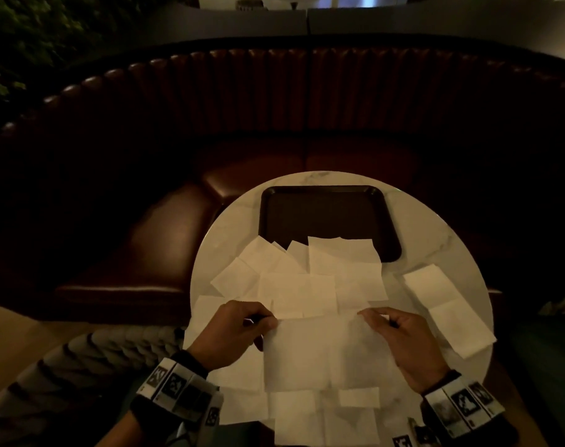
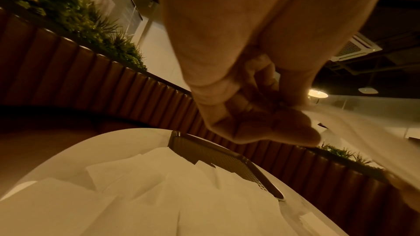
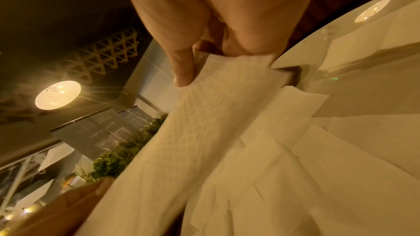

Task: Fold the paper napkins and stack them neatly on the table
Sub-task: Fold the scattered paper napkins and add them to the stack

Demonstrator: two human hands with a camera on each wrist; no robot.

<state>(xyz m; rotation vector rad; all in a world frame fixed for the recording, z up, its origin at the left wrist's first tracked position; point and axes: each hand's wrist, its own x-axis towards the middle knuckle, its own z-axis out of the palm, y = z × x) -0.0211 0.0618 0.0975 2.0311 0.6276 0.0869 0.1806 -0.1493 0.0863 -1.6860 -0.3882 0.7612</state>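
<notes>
I hold one unfolded white paper napkin [image 1: 323, 353] above the near part of the round marble table [image 1: 229, 221]. My left hand [image 1: 268, 322] pinches its far left corner and my right hand [image 1: 366, 314] pinches its far right corner. The right wrist view has this napkin [image 3: 181, 141] stretched away from the pinching right hand [image 3: 204, 67]. In the left wrist view the left hand [image 2: 272, 125] is curled, with the napkin [image 2: 363, 137] blurred to its right. Several loose napkins [image 1: 291, 279] lie spread over the table's middle. A stack of folded napkins [image 1: 449, 309] lies at the right.
A dark rectangular tray [image 1: 323, 217] sits at the far side of the table, partly covered by napkins. More napkins [image 1: 323, 421] lie at the near edge. A curved brown leather booth seat [image 1: 165, 227] wraps around behind the table.
</notes>
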